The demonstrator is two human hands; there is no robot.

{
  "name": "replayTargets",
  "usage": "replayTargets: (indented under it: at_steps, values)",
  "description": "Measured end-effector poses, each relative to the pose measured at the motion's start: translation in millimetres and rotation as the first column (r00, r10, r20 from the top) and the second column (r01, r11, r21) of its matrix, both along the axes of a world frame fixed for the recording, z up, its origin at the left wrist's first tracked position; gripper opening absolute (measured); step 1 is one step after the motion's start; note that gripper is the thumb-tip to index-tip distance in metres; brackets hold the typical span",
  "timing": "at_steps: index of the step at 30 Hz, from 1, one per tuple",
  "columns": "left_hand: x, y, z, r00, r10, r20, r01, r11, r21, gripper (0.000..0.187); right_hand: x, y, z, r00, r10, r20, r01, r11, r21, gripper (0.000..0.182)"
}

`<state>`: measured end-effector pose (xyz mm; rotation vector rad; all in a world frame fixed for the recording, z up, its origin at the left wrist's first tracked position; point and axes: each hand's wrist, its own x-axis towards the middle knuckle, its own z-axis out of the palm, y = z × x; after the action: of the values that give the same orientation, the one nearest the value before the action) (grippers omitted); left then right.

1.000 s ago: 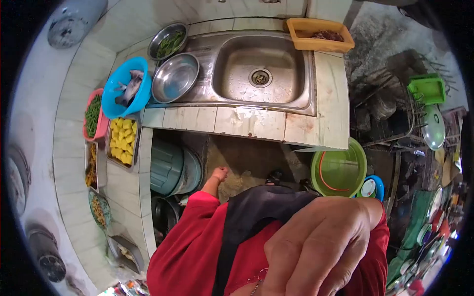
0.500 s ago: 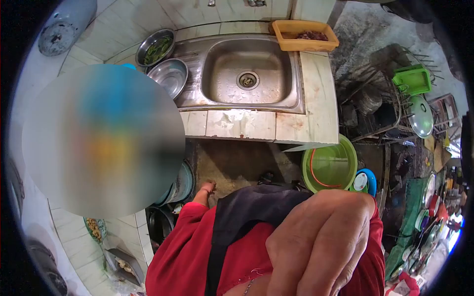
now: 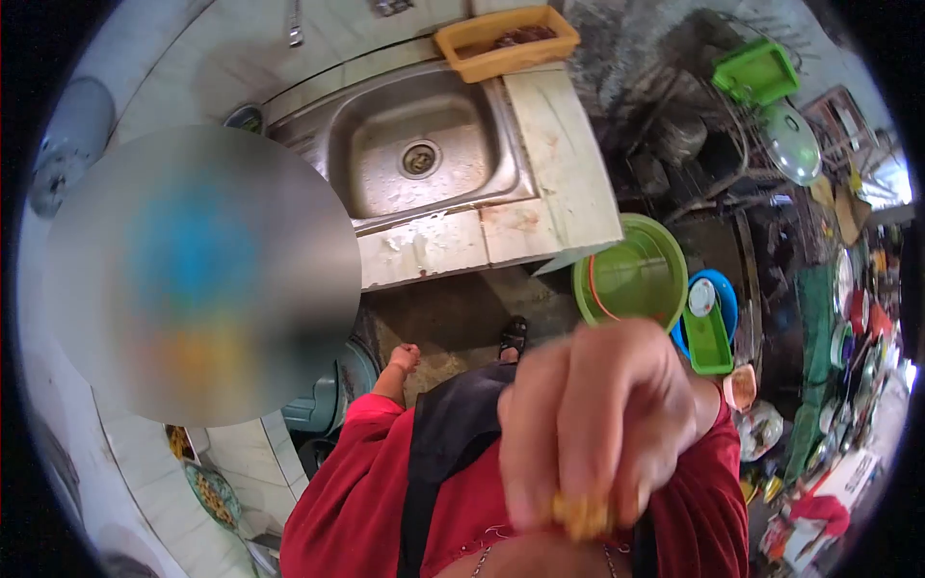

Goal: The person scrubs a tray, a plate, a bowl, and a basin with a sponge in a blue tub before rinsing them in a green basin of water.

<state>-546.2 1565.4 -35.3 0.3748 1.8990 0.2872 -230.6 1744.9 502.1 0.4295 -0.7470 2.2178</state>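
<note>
My right hand (image 3: 602, 414) is raised close to the camera, in front of my chest. Its fingertips pinch a small yellowish-brown piece of food (image 3: 583, 515), blurred at this distance. Low at my left side hangs my left hand (image 3: 407, 358), small in view, its fingers curled in with nothing visible in them. A steel sink (image 3: 414, 183) is set into the tiled counter ahead of me, and neither hand touches it.
A yellow basin (image 3: 472, 65) with dark red contents stands at the sink's far right. Below are a green tub (image 3: 631, 270), a blue basin (image 3: 729, 303) and a green tray (image 3: 710, 342). A plate of food (image 3: 214, 496) lies at left. A blurred disc hides much of the left side.
My right hand has turned and shifted slightly left, bringing the piece of food into sight. The view has swung, so the sink now appears further left. My left hand still hangs down.
</note>
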Motion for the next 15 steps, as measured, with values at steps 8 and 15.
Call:
replayTargets:
  at_steps: [8,15]
  values:
    - [25,41,20,0.994,-0.080,0.072,0.081,0.997,-0.017,0.015,105,13,-118,0.720,-0.359,0.594,0.557,0.809,-0.187,0.017]
    - [65,98,42,0.974,-0.183,0.136,0.180,0.983,0.031,0.017,166,-24,-249,0.471,-0.096,0.877,0.727,0.605,-0.324,0.026]
